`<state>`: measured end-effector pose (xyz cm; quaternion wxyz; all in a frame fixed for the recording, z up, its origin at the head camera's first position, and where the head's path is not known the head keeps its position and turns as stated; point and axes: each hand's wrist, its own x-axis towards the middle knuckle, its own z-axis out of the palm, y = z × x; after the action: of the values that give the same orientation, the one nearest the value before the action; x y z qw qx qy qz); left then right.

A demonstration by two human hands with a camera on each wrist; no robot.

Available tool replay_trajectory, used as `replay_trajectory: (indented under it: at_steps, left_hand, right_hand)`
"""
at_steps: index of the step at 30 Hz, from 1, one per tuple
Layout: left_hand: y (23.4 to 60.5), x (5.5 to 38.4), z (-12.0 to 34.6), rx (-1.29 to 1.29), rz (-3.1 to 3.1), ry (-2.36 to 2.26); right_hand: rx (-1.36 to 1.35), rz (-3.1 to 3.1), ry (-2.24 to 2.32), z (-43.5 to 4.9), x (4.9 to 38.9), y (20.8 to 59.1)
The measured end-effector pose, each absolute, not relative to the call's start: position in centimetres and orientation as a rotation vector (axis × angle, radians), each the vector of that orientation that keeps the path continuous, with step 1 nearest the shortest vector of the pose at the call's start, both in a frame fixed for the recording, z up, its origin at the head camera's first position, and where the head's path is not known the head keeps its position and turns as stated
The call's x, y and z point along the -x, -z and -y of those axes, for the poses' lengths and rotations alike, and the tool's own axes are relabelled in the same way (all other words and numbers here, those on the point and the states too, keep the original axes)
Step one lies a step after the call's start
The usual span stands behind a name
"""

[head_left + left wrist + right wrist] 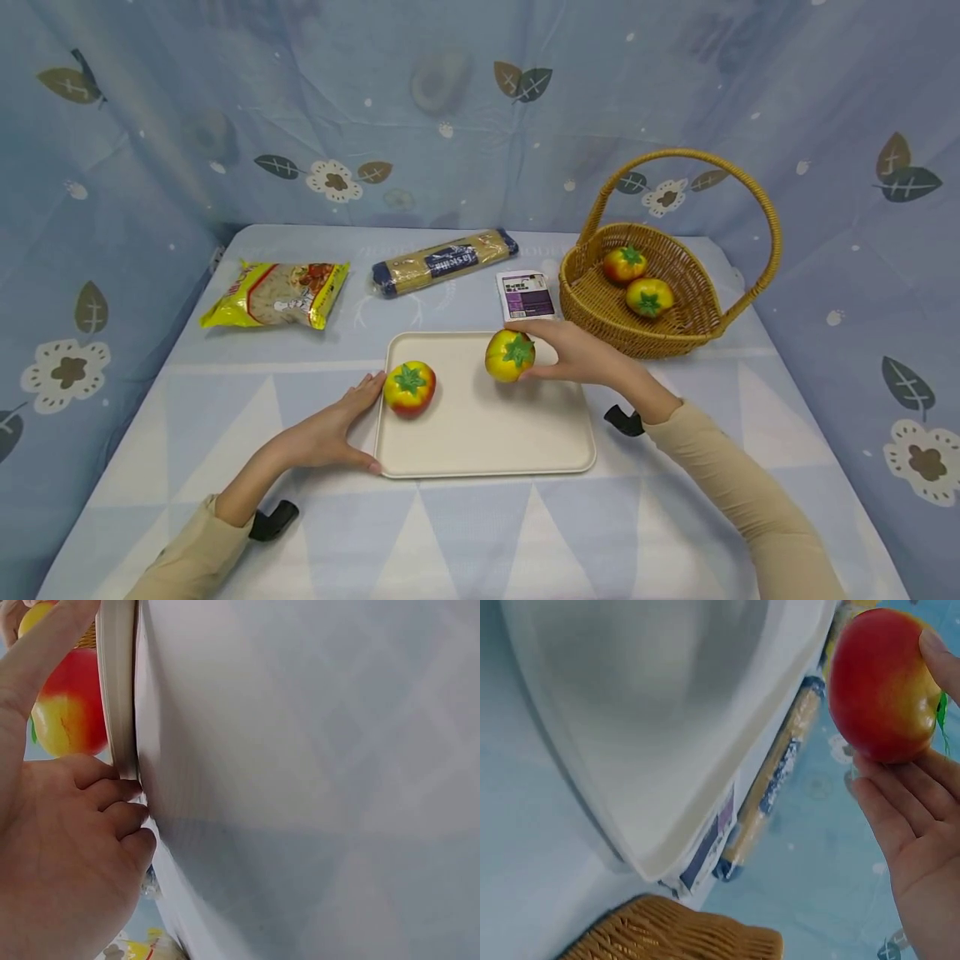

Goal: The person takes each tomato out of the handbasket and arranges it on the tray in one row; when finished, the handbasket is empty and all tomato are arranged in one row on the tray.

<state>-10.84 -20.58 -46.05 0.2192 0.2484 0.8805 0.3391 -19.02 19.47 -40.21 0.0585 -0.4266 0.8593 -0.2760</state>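
My right hand (573,354) holds a yellow and red persimmon (510,356) with a green leafy top between thumb and fingers, over the right part of a cream tray (480,442). In the right wrist view the persimmon (881,686) shows its red underside, raised above the tray rim (652,862). A second persimmon (409,388) sits at the tray's left side. Against the tray's left edge rests my left hand (330,433), thumb by the near corner and fingers farther up. The left wrist view shows its fingertips (131,817) at the outside of the rim.
At the back right stands a wicker basket (637,329) with a tall handle and two persimmons (637,282) inside. Behind the tray lie a purple and white packet (527,296) and a long pack of noodles (446,261). A yellow food bag (277,294) lies back left.
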Motion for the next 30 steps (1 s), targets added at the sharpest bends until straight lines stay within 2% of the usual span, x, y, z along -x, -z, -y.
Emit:
replay_trajectory:
  at_steps: [30]
  left_hand:
    - [46.2,11.1,21.0,-0.750,-2.426,-0.971]
  right_hand:
    - [1.389,-2.360,0.804,-13.9,18.9,43.4]
